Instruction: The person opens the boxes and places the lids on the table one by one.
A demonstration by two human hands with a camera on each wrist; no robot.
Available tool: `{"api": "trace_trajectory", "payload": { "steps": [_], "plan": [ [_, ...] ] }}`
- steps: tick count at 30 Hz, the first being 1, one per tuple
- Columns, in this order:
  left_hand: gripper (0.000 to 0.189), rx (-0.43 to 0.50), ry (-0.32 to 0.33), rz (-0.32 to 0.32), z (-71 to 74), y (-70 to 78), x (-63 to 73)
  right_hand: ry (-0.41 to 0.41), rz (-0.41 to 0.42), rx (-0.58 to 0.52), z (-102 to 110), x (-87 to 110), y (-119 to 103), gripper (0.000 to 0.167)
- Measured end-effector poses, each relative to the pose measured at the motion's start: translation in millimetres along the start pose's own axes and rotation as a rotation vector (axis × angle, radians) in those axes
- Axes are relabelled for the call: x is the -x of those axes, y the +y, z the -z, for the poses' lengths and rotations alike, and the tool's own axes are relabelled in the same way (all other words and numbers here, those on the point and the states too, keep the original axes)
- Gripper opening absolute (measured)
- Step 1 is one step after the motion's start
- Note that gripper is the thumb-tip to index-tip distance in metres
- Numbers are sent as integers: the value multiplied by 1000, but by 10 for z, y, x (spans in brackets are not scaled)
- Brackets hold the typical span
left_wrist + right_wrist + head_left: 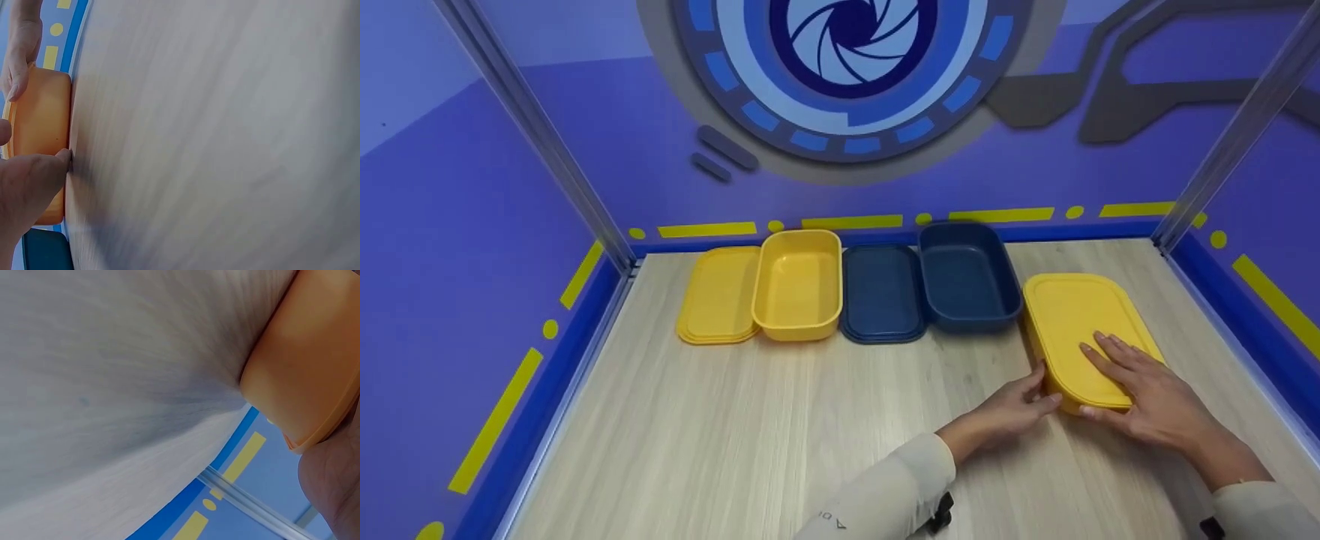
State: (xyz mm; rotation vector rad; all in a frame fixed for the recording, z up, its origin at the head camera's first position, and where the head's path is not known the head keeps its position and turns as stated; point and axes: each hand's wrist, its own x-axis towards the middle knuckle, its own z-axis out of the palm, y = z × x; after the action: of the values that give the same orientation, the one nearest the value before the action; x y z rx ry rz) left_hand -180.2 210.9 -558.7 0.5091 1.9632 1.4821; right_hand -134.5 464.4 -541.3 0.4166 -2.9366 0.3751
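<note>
A yellow food container with its lid on (pixel 1076 319) stands at the right side of the table in the head view. My right hand (pixel 1162 397) lies on the lid with its fingers spread and straight, the thumb at the near edge. At the near left corner, my left hand (pixel 1009 411) holds the container's side between thumb and fingers. The left wrist view shows the container's wall (pixel 42 112) and the left thumb low on it. In the right wrist view the wall (pixel 309 354) fills the upper right; most of the right hand is out of frame.
Along the back wall, left to right, stand a yellow lid (pixel 720 292), an open yellow container (pixel 799 289), a dark blue lid (pixel 883 292) and an open dark blue container (pixel 969 277). Purple-blue panels with metal posts (pixel 540 135) enclose the wooden table (pixel 720 435).
</note>
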Motion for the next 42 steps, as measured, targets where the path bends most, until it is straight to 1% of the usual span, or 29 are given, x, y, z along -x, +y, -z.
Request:
{"api": "trace_trajectory", "payload": {
  "steps": [3,7,15,20,23,25,33,38,42],
  "plan": [
    [68,-40,14,-2,-19,6,-6,7,5,-1,7,5,1,91],
    [70,-74,18,12,-35,18,-1,11,1,1,8,12,-1,91],
    [73,-11,30,45,-32,34,5,46,26,24,-20,-4,-11,91],
    [73,-21,42,60,-54,52,7,40,16,25,-29,0,-15,91],
    [73,-28,58,66,-74,62,2,35,9,17,-27,5,-12,91],
    [73,-34,75,81,-92,71,-3,34,7,9,-23,7,-8,91],
    [70,-76,160,134,-174,136,4,22,-11,-4,-15,13,-14,91],
    [70,-87,184,148,-195,162,6,20,-16,2,-15,12,-13,92],
    [70,-79,186,140,-184,150,-1,38,3,13,-17,8,-10,91]
  ]
}}
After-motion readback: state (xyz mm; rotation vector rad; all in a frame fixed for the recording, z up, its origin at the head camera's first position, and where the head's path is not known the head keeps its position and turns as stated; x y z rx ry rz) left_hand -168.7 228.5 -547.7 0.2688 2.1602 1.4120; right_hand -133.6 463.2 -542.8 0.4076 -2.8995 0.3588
